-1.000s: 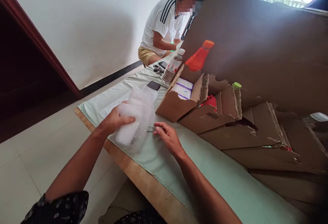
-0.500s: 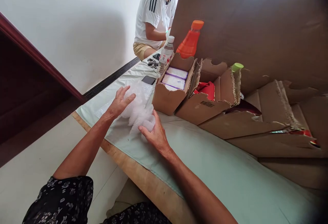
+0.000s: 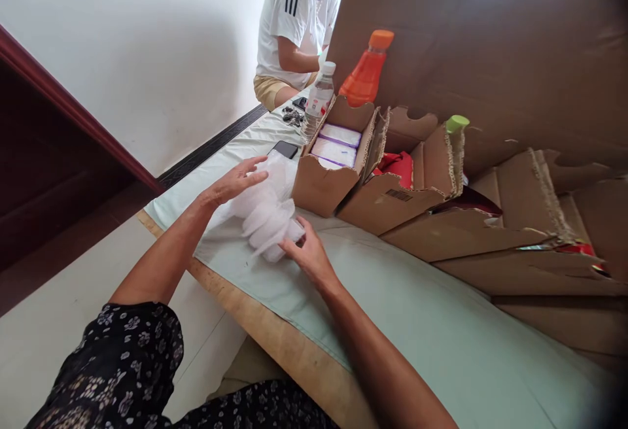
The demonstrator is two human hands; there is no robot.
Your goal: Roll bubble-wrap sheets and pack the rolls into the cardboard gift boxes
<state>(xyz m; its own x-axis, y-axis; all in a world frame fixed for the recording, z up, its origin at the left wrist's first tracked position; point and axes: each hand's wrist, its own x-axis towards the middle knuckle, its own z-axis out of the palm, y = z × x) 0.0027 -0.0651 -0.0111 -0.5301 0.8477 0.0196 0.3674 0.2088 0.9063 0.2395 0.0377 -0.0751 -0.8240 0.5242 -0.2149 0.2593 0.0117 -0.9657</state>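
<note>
Grip (right) (image 3: 313, 256) holds crumpled translucent-white plastic wrap (image 3: 267, 225) | left grip (image 3: 230, 186) spread, just beside wrap | brown cardboard box (image 3: 321, 187) beyond right grip

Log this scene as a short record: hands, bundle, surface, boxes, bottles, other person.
Left hand: open, fingers spread, at the bundle's upper left; contact unclear
Right hand: thumb and fingers around the bundle's right end
Bundle: white, translucent wrap, loosely folded; contents hidden
Surface: pale green cloth over a table
Boxes: row of open cardboard boxes; leftmost holds white packs
Bottles: clear bottle beside leftmost box; orange bottle beyond it
Other person: white striped shirt, far end
</note>
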